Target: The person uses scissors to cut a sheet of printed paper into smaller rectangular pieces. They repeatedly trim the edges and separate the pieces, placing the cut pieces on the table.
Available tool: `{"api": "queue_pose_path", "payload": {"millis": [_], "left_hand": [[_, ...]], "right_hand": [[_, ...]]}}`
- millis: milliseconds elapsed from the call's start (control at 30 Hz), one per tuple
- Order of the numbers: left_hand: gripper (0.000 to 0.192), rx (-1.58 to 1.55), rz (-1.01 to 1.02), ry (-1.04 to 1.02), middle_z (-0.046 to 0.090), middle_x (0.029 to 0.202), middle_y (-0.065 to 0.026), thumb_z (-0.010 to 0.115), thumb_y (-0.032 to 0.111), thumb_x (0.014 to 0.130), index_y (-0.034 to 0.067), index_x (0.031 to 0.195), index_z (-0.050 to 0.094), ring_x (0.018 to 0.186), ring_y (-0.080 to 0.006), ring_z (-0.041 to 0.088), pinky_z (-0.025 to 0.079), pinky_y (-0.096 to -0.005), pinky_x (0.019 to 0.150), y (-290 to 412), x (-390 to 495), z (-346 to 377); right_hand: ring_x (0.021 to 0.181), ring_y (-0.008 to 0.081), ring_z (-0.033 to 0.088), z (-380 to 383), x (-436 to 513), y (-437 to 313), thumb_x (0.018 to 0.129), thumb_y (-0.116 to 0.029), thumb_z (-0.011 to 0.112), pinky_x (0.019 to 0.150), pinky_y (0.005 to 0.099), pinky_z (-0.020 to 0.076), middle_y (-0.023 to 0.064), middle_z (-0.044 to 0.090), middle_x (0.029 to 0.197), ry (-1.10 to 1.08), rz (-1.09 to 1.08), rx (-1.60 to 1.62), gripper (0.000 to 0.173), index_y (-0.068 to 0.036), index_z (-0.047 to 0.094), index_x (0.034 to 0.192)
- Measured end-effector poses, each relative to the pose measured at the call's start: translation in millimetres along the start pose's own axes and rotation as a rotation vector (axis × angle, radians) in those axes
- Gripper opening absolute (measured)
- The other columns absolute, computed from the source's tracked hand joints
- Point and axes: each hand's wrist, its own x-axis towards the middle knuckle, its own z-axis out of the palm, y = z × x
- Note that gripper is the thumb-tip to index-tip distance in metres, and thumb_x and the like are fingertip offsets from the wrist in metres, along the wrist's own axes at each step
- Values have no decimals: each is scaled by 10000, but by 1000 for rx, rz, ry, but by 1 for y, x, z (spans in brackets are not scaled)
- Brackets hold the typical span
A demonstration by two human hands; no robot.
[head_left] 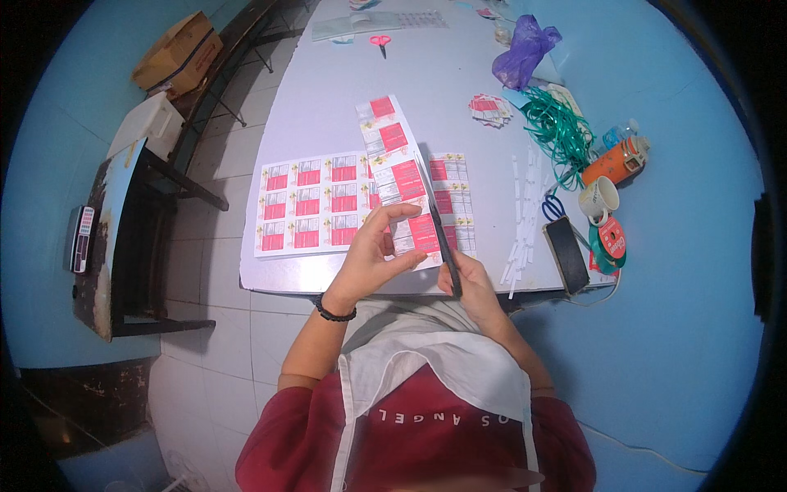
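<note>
My left hand [375, 249], with a black braided bracelet at its wrist, pinches a long strip of printed labels [393, 144] between thumb and fingers. Black-handled scissors [438, 215] lie along the strip's right edge, their blades pointing away from me. My right hand [470, 277] grips their handle. Under the strip, at left, rests a stack of printed label sheets [307, 206]. More printed sheets [458, 184] show to the right of the blades. A small pile of cut labels [490, 111] and several narrow white paper strips [524, 215] lie farther right on the table.
Pink-handled scissors [380, 43] lie at the far side. Along the right are a purple plastic bag [522, 55], green ribbon [556, 126], an orange bottle [615, 161], a mug [598, 198], a ribbon spool [609, 245] and a dark oblong case [565, 255]. A wooden bench [110, 246] stands left.
</note>
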Motion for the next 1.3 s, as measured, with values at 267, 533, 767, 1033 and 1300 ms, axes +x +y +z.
{"api": "queue_pose_path", "payload": {"millis": [267, 533, 767, 1033, 1300], "left_hand": [[568, -8, 16, -65, 500, 1235, -62, 760, 9, 799, 37, 1307, 508, 1045, -112, 556, 523, -234, 770, 3, -3, 10], [571, 102, 72, -86, 520, 1236, -60, 787, 45, 789, 43, 1295, 525, 1100, -153, 573, 535, -270, 850, 5, -1, 0], [434, -162, 94, 150, 566, 1219, -96, 661, -49, 880, -10, 1278, 492, 1011, -134, 643, 572, -258, 832, 10, 34, -23], [434, -123, 121, 144, 551, 1220, -83, 671, -58, 867, -1, 1265, 508, 984, -126, 643, 568, -239, 799, 4, 34, -6], [461, -143, 96, 59, 581, 1178, -83, 684, -72, 854, -1, 1271, 500, 956, -129, 651, 560, -240, 785, 4, 33, 7]], "right_hand": [[612, 13, 389, 8, 2, -8, 1002, -182, 550, 543, 182, 310, -83, 464, 739, 187, 74, 76, 142, -49, 601, 994], [620, 5, 414, 1, -1, -12, 987, -170, 585, 545, 183, 327, -87, 510, 764, 169, 97, -54, 118, -59, 625, 996], [716, 10, 466, -5, -7, -9, 987, -167, 586, 626, 176, 379, -72, 551, 846, -46, 82, -57, 201, -34, 615, 1134], [930, 65, 575, -3, -4, -6, 994, -178, 575, 821, 226, 477, 14, 645, 1056, 33, -9, -37, 304, 19, 578, 1225], [938, 59, 578, -8, -6, -15, 1001, -176, 566, 825, 227, 479, 19, 646, 1066, 80, -1, -10, 295, 12, 582, 1227]]}}
